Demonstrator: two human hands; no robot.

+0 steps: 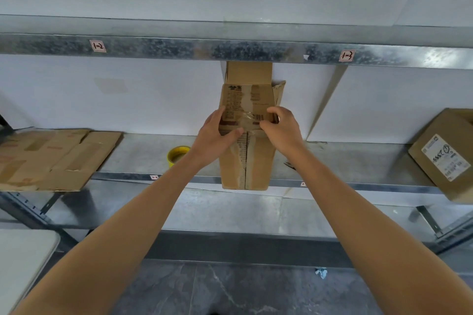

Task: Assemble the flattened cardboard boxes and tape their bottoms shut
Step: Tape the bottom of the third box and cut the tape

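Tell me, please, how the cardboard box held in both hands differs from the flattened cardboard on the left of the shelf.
The cardboard box is opened up and stands tall; the flattened cardboard lies flat. The left hand and right hand grip the cardboard box; nothing touches the flattened cardboard. The cardboard box shows a barcode label; the flattened cardboard none. Both are worn brown board on one metal shelf.

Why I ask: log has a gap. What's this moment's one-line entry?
left hand: holds box | right hand: grips box, thumb on clear tape | tape roll: on shelf
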